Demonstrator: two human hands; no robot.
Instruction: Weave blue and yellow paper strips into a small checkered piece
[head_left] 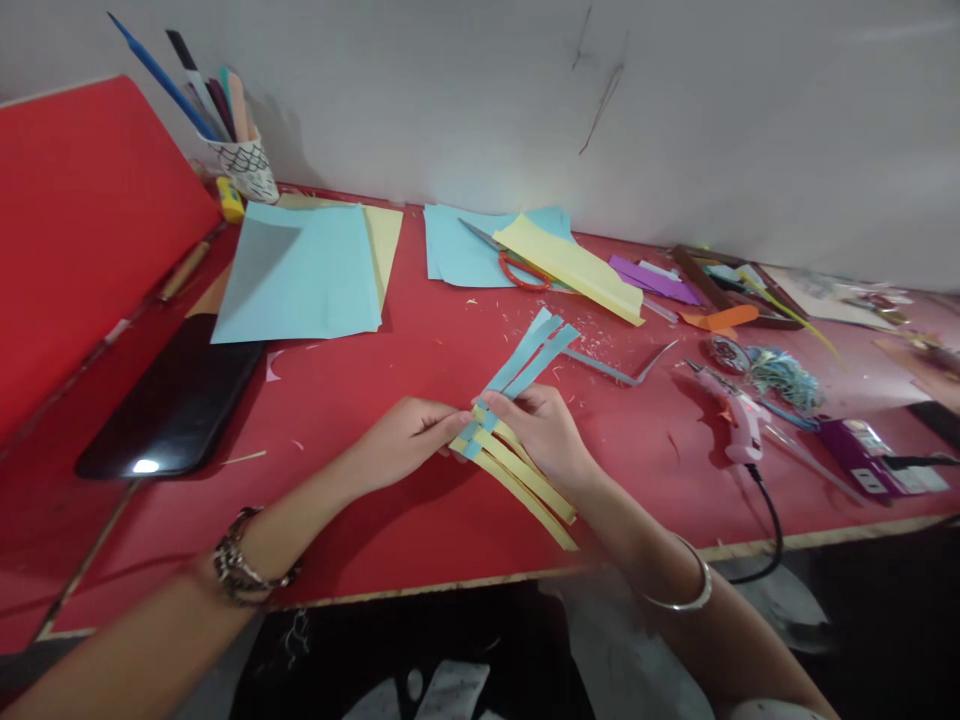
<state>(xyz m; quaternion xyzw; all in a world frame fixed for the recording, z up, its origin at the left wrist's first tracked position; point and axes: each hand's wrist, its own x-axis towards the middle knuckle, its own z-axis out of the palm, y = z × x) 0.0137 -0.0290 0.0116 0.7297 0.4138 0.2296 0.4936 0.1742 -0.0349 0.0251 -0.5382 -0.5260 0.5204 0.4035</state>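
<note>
Far to the left of the woven paper strips (474,436), a black phone (165,410) lies flat on the red desk (397,365), perhaps placed there to leave the middle free for work. Behind it, left of the strips, a patterned cup (247,172) holds pens upright, probably for easy picking. Between this cup and the strips, light blue sheets (300,275) lie in a pile.

Touching the strips from the left, the left hand (409,435) pinches their woven corner; its grip is narrow, and it seems to hold the crossings tight. The strips themselves are between both hands, over the front part of the desk: blue ends point away from the person, yellow ends toward the near edge. Behind the strips lie the scissors (491,241), within easy reach.

Touching the strips from the right, the right hand (551,430) presses its thumb on the blue ones. Its grip is narrow too, I judge to prevent sliding; how its fingers lie underneath, I cannot tell. Behind and to the right of the strips, a yellow folded sheet (570,265) partly covers the scissors. Far right of the strips, a pink glue gun (742,420) rests near a purple socket box (855,455), maybe for power.
</note>
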